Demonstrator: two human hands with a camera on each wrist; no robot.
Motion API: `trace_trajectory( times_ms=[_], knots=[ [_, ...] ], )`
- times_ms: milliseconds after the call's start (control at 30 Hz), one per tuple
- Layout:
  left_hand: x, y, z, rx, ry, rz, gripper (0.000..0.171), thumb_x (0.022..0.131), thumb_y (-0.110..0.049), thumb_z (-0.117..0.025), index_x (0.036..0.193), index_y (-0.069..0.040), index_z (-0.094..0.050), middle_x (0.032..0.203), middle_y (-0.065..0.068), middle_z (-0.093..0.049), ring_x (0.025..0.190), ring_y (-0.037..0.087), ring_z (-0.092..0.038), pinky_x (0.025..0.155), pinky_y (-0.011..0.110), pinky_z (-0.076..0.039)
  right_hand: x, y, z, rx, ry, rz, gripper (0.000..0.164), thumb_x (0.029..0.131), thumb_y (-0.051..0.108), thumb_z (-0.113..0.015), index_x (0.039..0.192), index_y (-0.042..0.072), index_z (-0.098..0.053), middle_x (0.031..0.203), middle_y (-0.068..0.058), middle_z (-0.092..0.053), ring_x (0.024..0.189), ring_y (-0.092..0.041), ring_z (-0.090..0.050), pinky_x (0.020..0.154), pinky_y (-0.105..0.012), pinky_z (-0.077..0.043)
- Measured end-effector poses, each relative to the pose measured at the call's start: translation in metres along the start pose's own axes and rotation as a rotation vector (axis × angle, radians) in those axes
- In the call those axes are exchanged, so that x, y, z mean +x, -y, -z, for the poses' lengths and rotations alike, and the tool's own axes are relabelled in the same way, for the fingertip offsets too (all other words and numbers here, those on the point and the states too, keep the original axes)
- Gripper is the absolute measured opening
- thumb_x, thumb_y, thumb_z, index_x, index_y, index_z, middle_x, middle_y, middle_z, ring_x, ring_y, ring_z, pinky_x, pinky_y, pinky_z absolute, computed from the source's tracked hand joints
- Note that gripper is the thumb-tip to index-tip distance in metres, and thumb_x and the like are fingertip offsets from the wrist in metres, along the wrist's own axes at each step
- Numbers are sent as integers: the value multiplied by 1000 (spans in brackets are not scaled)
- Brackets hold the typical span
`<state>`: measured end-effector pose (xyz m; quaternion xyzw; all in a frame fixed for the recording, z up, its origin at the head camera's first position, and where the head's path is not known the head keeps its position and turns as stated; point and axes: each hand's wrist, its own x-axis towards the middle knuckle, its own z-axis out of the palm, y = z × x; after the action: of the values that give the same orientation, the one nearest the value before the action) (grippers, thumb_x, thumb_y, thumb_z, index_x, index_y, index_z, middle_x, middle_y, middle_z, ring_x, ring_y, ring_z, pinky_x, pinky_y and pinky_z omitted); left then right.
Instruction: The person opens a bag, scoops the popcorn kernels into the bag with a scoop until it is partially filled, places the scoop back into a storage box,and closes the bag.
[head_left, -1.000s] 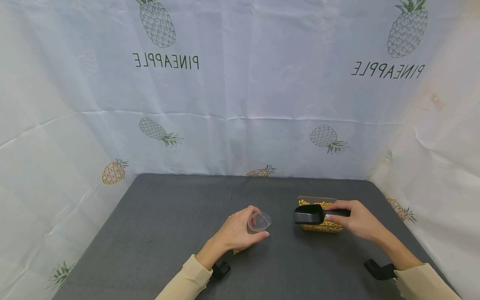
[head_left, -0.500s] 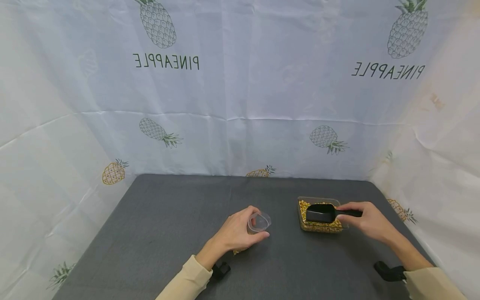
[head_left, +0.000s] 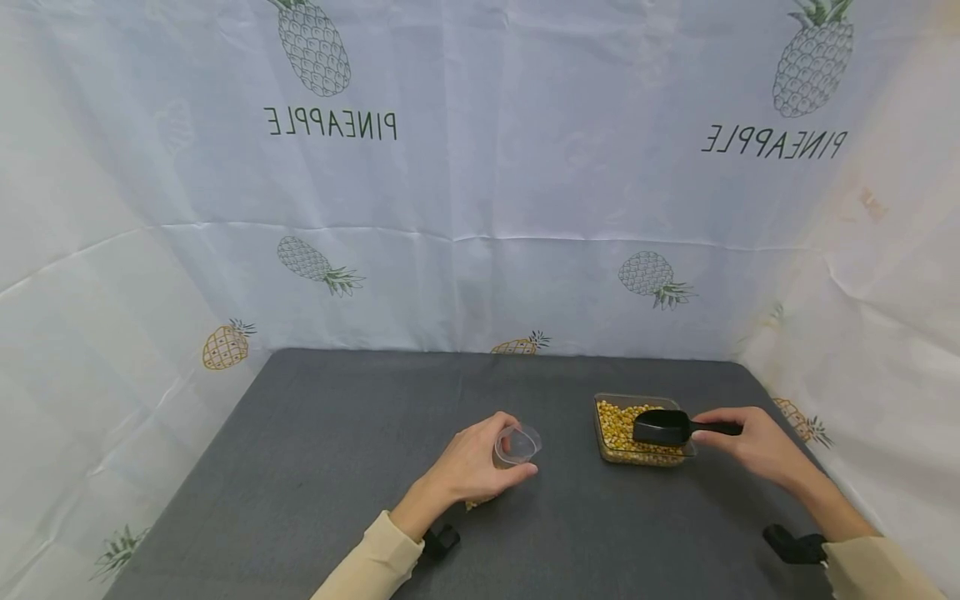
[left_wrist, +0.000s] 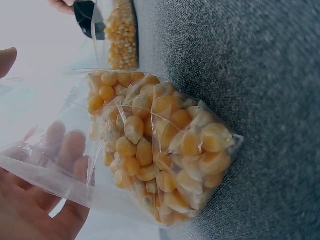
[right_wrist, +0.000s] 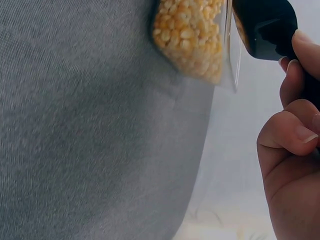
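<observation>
My left hand (head_left: 476, 462) holds a clear plastic bag (left_wrist: 155, 145) round its upper part, the bag's mouth spread open. Corn kernels fill the lower part of the bag, which stands on the table; in the head view the hand hides most of it. My right hand (head_left: 750, 442) pinches the handle of a black scoop (head_left: 662, 427) between thumb and fingers. That scoop is held over the right part of a clear rectangular container (head_left: 598, 423), and no kernels show in its dark bowl. Loose yellow corn kernels (head_left: 617, 425) lie inside the container.
The dark grey table (head_left: 337, 433) carries the bag and the container. A white curtain (head_left: 480, 167) printed with pineapples surrounds its back and sides. Black wrist mounts hang at the left wrist (head_left: 441, 542) and the right wrist (head_left: 795, 546).
My right hand has moved right with the scoop, from the container's left edge across to its right part, uncovering more kernels. The left hand and the bag have stayed in place.
</observation>
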<state>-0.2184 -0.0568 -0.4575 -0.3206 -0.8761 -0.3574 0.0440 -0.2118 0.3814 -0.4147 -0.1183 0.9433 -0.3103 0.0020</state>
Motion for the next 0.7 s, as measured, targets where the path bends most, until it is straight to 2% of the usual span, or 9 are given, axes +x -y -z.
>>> trace_trajectory(
  times_ms=[267, 367, 533, 700],
  knots=[
    [0, 1, -1, 8, -3, -7, 55, 91, -53, -70, 129, -14, -58, 91, -10, -56, 66, 2, -48, 62, 23, -42, -1, -6, 5, -16, 24, -23, 39, 97, 28, -72, 123, -1, -70, 123, -28, -64, 109, -46, -61, 76, -47, -54],
    [0, 1, -1, 9, -7, -9, 55, 91, -52, -71, 129, -14, -58, 92, -9, -57, 66, 2, -48, 62, 23, -42, -1, -6, 5, -18, 29, -23, 39, 96, 27, -73, 122, -2, -70, 122, -27, -65, 107, -43, -63, 75, -43, -54],
    [0, 1, -1, 4, -6, -1, 54, 91, -53, -71, 128, -16, -58, 92, -9, -57, 66, 1, -49, 62, 23, -43, -1, -5, 4, -8, 44, -34, 40, 95, 28, -74, 122, -2, -70, 120, -23, -67, 99, -29, -66, 72, -33, -53],
    [0, 1, -1, 6, -8, 3, 53, 91, -53, -71, 127, -17, -58, 91, -11, -56, 67, 1, -49, 62, 23, -43, 0, -4, 3, 16, 51, -22, 40, 95, 26, -74, 121, -3, -70, 116, -20, -69, 91, -12, -66, 71, -30, -53]
  ],
)
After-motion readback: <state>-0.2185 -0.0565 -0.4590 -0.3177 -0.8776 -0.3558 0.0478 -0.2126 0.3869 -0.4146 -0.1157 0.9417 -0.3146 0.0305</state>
